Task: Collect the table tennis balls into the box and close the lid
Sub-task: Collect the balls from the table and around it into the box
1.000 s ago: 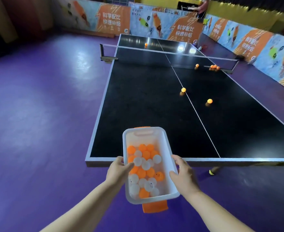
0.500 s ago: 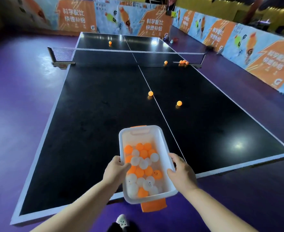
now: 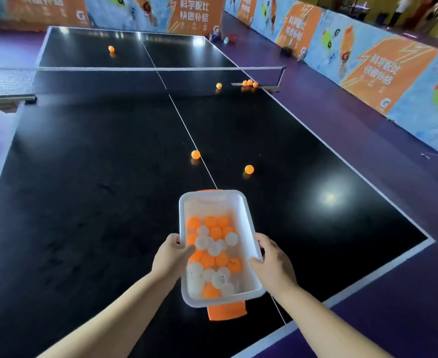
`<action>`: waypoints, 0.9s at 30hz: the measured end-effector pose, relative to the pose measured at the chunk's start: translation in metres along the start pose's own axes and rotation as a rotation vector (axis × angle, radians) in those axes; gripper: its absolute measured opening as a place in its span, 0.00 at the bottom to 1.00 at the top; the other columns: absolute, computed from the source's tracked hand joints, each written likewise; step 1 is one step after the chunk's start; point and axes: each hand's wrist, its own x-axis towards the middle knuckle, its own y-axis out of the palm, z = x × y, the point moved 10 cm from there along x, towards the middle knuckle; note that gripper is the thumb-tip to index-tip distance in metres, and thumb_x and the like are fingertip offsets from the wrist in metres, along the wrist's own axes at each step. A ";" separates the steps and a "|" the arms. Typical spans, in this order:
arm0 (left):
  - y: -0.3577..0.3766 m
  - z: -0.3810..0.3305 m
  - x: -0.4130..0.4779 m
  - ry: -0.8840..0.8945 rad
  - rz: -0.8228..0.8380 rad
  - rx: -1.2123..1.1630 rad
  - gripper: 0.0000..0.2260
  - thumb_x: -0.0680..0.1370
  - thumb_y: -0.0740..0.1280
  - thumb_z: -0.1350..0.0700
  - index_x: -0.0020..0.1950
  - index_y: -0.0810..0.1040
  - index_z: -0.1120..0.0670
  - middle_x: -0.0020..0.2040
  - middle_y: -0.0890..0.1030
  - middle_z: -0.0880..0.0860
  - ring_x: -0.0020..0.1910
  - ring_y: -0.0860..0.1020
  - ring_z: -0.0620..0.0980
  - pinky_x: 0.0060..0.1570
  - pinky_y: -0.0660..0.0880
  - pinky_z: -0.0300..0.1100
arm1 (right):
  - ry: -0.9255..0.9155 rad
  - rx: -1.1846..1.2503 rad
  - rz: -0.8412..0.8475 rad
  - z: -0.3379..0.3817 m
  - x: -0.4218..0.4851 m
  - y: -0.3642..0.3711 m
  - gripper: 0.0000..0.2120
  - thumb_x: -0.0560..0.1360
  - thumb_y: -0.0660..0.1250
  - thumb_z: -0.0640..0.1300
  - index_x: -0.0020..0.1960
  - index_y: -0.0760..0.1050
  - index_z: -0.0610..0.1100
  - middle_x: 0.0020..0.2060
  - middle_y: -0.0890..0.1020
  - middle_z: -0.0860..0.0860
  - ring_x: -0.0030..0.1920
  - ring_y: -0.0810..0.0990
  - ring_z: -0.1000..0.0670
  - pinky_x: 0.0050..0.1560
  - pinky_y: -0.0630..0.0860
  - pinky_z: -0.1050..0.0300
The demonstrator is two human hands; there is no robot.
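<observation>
Gripping the white box [image 3: 247, 226] by both long rims, left hand [image 3: 172, 257] and right hand [image 3: 273, 264] curled round the edges, over the near end of the black desk [image 3: 96, 202]; carrying orange and white balls [image 3: 214, 248] inside; facing a loose orange ball [image 3: 195, 154] and a second orange ball [image 3: 249, 169] lying ahead

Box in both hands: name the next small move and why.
Probably set the box down on the table near the two closest orange balls. Left hand and right hand both grip its sides, so neither is free to pick them up.
</observation>
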 end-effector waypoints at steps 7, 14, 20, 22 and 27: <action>0.012 -0.025 0.057 -0.070 -0.075 -0.046 0.10 0.69 0.67 0.53 0.48 0.73 0.52 0.46 0.82 0.55 0.45 0.82 0.56 0.47 0.80 0.58 | -0.049 0.021 0.091 0.002 0.094 0.002 0.27 0.73 0.63 0.43 0.70 0.63 0.57 0.66 0.71 0.58 0.50 0.74 0.56 0.45 0.69 0.64; 0.021 -0.057 0.104 -0.128 -0.231 -0.087 0.05 0.72 0.65 0.53 0.47 0.72 0.49 0.45 0.81 0.53 0.45 0.82 0.55 0.48 0.80 0.57 | -0.178 0.035 0.190 0.011 0.190 0.004 0.26 0.73 0.63 0.42 0.69 0.64 0.58 0.63 0.72 0.59 0.45 0.73 0.58 0.39 0.68 0.68; 0.033 -0.054 0.123 -0.157 -0.414 0.067 0.01 0.75 0.57 0.58 0.46 0.68 0.52 0.39 0.78 0.54 0.32 0.74 0.52 0.32 0.69 0.45 | -0.338 0.006 0.283 0.013 0.226 0.016 0.25 0.72 0.60 0.54 0.68 0.64 0.56 0.57 0.75 0.59 0.39 0.73 0.59 0.38 0.66 0.72; 0.033 -0.054 0.125 -0.160 -0.447 0.133 0.01 0.76 0.57 0.58 0.45 0.67 0.53 0.37 0.77 0.55 0.31 0.73 0.52 0.30 0.67 0.44 | -0.424 0.019 0.229 0.016 0.244 0.008 0.26 0.70 0.55 0.61 0.66 0.68 0.54 0.49 0.77 0.60 0.35 0.74 0.58 0.36 0.66 0.73; 0.031 -0.056 0.127 -0.185 -0.501 0.260 0.02 0.77 0.56 0.56 0.46 0.67 0.53 0.36 0.77 0.55 0.31 0.73 0.54 0.29 0.66 0.43 | -0.397 -0.076 0.081 0.003 0.333 -0.003 0.12 0.78 0.62 0.45 0.60 0.76 0.46 0.51 0.78 0.52 0.49 0.77 0.50 0.47 0.76 0.53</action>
